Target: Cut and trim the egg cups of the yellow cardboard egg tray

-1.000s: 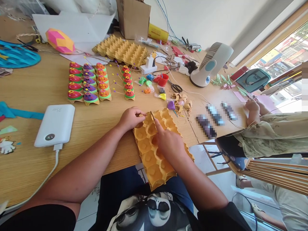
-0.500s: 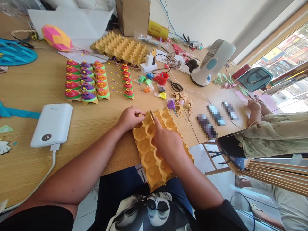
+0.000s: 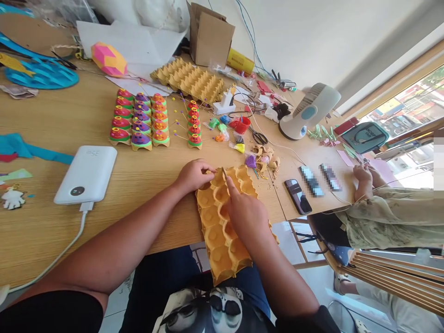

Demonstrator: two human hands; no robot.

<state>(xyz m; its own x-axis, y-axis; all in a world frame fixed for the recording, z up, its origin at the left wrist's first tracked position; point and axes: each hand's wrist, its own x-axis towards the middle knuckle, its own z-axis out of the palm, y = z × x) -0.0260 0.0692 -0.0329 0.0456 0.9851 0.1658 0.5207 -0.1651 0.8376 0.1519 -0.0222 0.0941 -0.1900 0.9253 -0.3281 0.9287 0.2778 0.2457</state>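
An orange egg carton [image 3: 217, 226] hangs over the near edge of the wooden table [image 3: 52, 231] and over my lap. My left hand [image 3: 194, 175] grips the carton's far left corner with curled fingers. My right hand [image 3: 244, 210] rests on the carton's middle, closed around a thin blade-like tool [image 3: 224, 173] whose tip sticks up at the far rim. What kind of tool it is I cannot make out.
Painted egg-cup pieces [image 3: 138, 122] stand in rows beyond, with another egg tray [image 3: 190, 81], a cardboard box [image 3: 210, 34], a fan [image 3: 307, 111], scissors [image 3: 258, 135] and scraps. A white power bank [image 3: 86, 175] lies left. Another person's hands [image 3: 364, 178] work at the right, near a phone [image 3: 297, 195].
The camera has tilted, so everything sits a little lower and to the right in view. Both hands keep the same hold on the carton and tool.
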